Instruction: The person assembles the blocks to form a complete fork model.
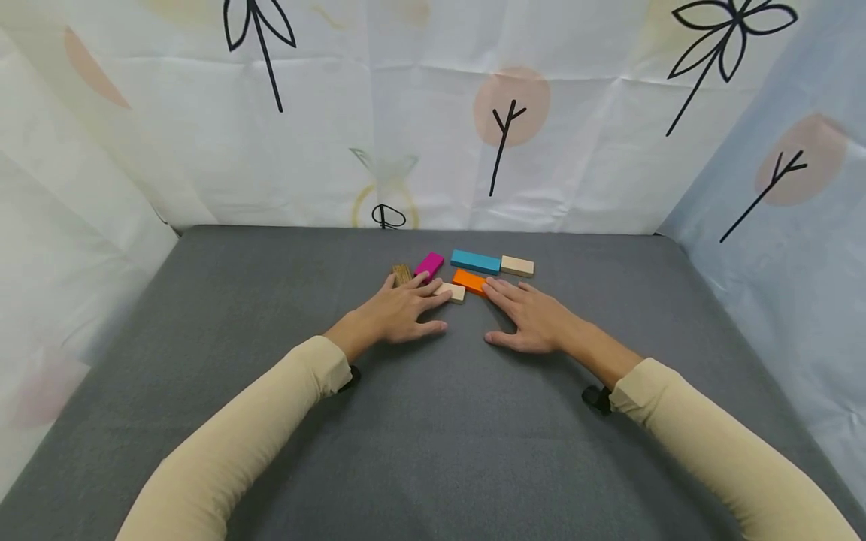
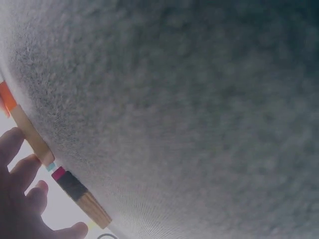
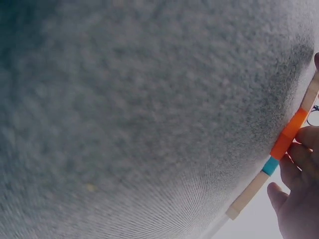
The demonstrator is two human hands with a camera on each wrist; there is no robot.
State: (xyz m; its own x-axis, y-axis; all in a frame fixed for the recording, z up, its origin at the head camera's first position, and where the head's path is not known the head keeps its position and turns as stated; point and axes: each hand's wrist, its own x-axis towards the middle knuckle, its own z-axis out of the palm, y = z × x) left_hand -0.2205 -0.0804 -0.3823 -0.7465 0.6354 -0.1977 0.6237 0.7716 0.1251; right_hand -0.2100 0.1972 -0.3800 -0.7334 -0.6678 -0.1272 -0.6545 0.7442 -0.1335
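Head view: soft, even light is filling the scene; curtain is showing bright, turning bluish toward 3 o'clock. Faint, soft-edged shadows are falling on cloth below left hand and right hand. Left wrist: near cloth is blurring, darkening at 1 o'clock; white glare is blowing out around 8, leaving left hand dim. Right wrist: cloth is blurring too, darkening around 10; glare is washing out 5, backlighting right hand. Fine line patterns are showing near 6 in both wrist views.
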